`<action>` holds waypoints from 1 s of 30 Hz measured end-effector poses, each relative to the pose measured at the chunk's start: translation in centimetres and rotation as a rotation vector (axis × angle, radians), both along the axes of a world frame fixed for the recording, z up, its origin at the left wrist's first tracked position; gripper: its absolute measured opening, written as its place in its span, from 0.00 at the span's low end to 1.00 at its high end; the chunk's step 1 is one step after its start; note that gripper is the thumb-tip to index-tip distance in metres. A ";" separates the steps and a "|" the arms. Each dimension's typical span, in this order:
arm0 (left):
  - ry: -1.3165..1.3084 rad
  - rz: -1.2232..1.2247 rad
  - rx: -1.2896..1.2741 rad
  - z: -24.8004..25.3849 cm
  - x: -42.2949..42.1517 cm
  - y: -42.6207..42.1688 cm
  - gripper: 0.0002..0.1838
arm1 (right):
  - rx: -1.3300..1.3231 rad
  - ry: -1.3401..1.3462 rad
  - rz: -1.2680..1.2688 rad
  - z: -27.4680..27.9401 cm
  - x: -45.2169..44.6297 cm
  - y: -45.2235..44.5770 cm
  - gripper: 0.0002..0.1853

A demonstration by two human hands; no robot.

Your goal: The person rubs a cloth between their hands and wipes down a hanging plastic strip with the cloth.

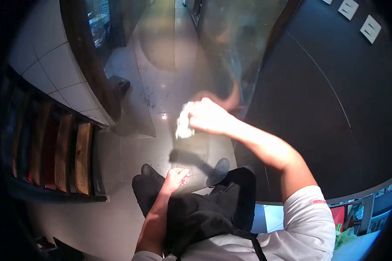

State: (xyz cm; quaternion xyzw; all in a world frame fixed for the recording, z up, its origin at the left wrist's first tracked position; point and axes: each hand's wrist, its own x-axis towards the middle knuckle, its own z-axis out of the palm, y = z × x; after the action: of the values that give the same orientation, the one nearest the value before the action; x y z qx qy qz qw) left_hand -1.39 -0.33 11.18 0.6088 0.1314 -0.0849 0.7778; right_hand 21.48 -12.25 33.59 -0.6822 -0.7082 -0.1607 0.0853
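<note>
My right hand (pixel 209 115) is raised in front of me, its fingers closed round a crumpled white cloth (pixel 185 122) that hangs at its left side. A hazy transparent sheet, like glass or plastic, appears behind the cloth, with a faint reflection of the hand and arm. Lower down, my left hand (pixel 177 179) is held near my knees with its fingers curled in; whatever it holds, if anything, is too small to make out.
Wooden slats (pixel 83 158) in a dark frame stand at the left, below a tiled wall (pixel 61 69). A dark panel (pixel 309 108) with white switch plates (pixel 370 29) fills the right. My shoes (pixel 218 172) rest on the tiled floor (pixel 113 161).
</note>
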 end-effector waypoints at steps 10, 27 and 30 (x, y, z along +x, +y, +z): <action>0.035 0.061 0.002 -2.3 -0.9 -0.2 0.21 | 1.376 1.089 -0.192 20.9 21.5 -6.6 0.06; 0.059 0.107 0.111 -4.3 -1.9 0.2 0.19 | 0.672 1.346 0.233 22.3 17.9 -8.3 0.13; 0.071 0.148 0.173 -3.9 -1.6 0.6 0.20 | 0.732 1.261 -0.031 18.8 11.3 -7.7 0.08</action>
State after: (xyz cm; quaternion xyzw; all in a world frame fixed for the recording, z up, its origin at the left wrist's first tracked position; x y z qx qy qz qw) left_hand -2.95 0.30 7.26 0.6589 0.2102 -0.0368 0.7213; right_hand 32.79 -19.90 52.41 -0.5828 -0.4156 0.0353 0.6974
